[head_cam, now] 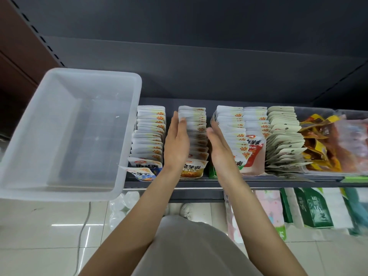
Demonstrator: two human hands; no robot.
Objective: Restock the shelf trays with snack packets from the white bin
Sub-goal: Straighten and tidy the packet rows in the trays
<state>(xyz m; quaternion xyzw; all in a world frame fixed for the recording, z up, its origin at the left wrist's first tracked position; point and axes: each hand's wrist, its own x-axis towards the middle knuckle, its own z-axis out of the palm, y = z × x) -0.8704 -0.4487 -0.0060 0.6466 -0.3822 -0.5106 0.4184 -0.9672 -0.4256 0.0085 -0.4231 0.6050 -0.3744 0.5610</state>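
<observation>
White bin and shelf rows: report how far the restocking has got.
Done: the white bin looks empty and the packet rows look full. In hand: left hand and right hand flank the orange-packet row, squaring it. Left: apparently only tidying.

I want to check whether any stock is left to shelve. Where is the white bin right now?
In the head view the white bin sits at the left, its right rim beside the leftmost row of snack packets; nothing shows inside it.
</observation>
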